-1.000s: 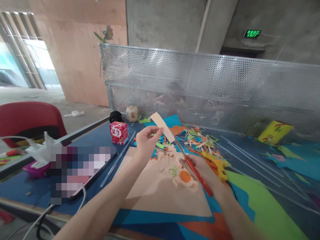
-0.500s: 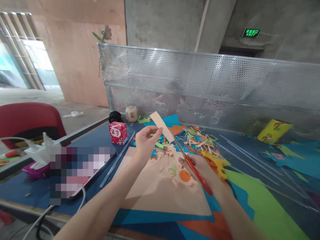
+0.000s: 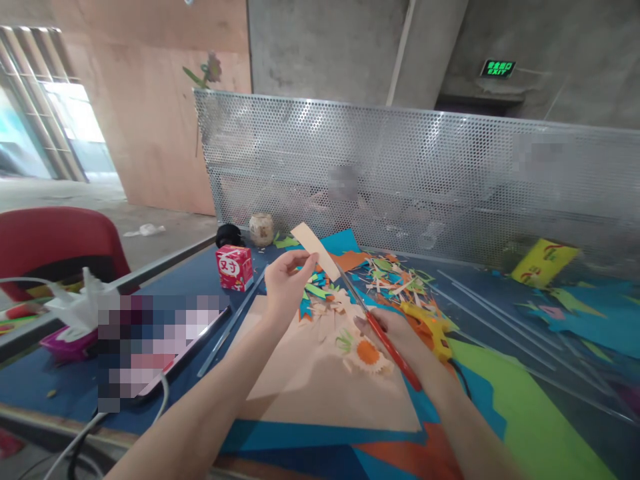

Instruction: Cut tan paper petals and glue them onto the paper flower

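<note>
My left hand [image 3: 287, 280] pinches a peach paper strip [image 3: 316, 248] between thumb and fingers, held up over the table. My right hand [image 3: 387, 330] is closed round the red handles of a pair of scissors [image 3: 395, 353]. The blades point up and left, their tips at the strip's lower right end; whether they are cutting into it I cannot tell. Beneath both hands lies a large peach paper sheet [image 3: 300, 387]. On it, beside my right hand, rests a paper flower [image 3: 369, 353] with an orange centre and a fringed peach edge, near small green slips.
Paper scraps [image 3: 400, 277] are heaped behind the hands. A yellow glue gun [image 3: 433, 330] lies right of my right hand. To the left stand a red box [image 3: 235, 268], a jar [image 3: 261, 229] and a tissue holder [image 3: 70, 340]. A perforated metal panel [image 3: 400, 167] borders the back.
The strip and my left hand have shifted slightly left, and the strip's lower end sits a little higher. Both grips are unchanged; the whole view has drifted a little.
</note>
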The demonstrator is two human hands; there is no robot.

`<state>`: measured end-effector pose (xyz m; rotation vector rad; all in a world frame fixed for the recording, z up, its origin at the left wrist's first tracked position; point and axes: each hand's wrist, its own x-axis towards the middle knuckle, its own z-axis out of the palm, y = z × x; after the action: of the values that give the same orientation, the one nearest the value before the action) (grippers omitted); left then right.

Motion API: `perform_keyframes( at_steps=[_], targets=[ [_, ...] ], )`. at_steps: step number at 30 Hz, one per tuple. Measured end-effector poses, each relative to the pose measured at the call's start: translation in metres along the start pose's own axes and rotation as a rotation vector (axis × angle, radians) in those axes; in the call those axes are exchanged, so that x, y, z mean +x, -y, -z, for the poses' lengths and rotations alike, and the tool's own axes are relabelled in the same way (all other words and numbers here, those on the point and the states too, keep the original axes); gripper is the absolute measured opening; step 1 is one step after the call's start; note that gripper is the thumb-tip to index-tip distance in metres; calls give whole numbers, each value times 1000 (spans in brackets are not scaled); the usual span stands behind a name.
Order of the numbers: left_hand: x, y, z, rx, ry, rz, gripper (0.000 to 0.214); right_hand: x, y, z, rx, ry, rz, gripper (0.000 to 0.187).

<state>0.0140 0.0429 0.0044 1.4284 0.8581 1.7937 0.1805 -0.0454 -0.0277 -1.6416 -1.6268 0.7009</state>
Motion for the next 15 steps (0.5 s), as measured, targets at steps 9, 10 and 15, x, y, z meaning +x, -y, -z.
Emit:
perform_keyframes(
  at_steps=[9,10,15],
  targets=[
    [2,0,0,-3,-6,30,14,-1,5,2,41,48,-41,29],
    [2,1,0,1,-4,30,14,-1,4,2,47,48,-41,29],
    [2,3,0,18,9,24,14,0,1,1,40,30,-40,31]
  ],
)
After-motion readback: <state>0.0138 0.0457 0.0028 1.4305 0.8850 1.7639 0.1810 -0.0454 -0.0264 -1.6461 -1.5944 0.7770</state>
